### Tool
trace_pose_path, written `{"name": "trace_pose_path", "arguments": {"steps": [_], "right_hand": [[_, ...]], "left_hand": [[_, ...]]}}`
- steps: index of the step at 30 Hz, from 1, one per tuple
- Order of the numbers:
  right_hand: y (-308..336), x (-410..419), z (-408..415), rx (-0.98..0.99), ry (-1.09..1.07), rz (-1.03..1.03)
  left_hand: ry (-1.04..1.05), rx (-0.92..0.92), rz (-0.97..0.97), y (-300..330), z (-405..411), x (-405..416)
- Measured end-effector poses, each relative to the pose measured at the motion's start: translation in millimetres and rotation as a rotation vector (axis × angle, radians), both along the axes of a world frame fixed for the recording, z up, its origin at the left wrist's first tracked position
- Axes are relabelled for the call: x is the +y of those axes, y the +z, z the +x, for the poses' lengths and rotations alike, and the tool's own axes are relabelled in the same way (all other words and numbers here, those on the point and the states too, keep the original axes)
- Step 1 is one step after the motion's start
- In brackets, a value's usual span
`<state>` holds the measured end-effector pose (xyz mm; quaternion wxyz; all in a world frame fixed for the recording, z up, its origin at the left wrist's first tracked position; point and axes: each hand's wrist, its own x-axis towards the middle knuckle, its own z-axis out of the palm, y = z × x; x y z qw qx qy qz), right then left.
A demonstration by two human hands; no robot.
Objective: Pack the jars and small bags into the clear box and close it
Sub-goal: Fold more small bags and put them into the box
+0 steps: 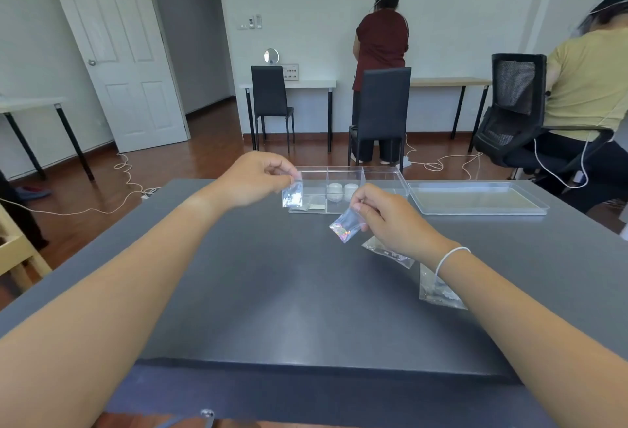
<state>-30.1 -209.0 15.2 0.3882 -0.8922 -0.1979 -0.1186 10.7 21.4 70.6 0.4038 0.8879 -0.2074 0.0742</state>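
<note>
While the clear box [384,178] stands uncovered at the far side of the grey table [272,291], with its lid [475,199] lying flat just beside it on the right, each hand carries one small bag. The left hand [253,179] pinches a clear zip bag [292,195] by its top edge, so that the bag hangs at the left compartment of the box, where two flat packets [311,206] already lie. The right hand [387,215] pinches a second, iridescent bag [346,226] by one corner, above the table and in front of the box. Two white jars [342,189] sit side by side in the middle compartment; the right compartment appears to hold nothing. Two further bags [390,252] [438,290] lie on the table near the right forearm, not yet packed. Packing therefore appears to be about half complete. The bags are judged to be very light, thin and limp, with slick film that can slide between the fingers; a pinch at the sealed top strip, where the film is doubled and stiffer, should give the surest hold. Their contents look small and loose, so each bag should be laid flat rather than dropped. The lid appears rigid and light and is best taken by its long edges.
</note>
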Motion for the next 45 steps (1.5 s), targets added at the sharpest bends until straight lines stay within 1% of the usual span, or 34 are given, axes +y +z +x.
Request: {"name": "trace_pose_path", "arguments": {"steps": [9, 15, 23, 31, 35, 41, 45], "right_hand": [[2.6, 0.7, 25.8, -0.029, 0.056, -0.067], [5.8, 4.2, 39.7, -0.075, 0.060, -0.055], [5.8, 11.9, 54.6, -0.134, 0.046, -0.036], [7.9, 15.8, 63.5, -0.200, 0.008, 0.003], [8.9, 15.6, 69.1, -0.218, -0.015, 0.044], [11.1, 18.8, 77.3, -0.225, -0.048, 0.064], [13.2, 24.3, 83.5, -0.202, -0.050, 0.085]], "left_hand": [[0.111, -0.087, -0.096, -4.7, 58.9, -19.6], [0.105, -0.061, -0.055, -21.4, 76.3, -20.9], [0.090, -0.066, -0.002, -34.6, 80.2, -20.1], [0.077, -0.093, 0.001, -51.9, 79.5, -16.7], [0.066, -0.126, -0.025, -55.7, 78.7, -15.0], [0.105, -0.217, 0.036, -56.9, 77.7, -12.5], [0.081, -0.234, -0.006, -58.6, 72.7, -5.7]]}}
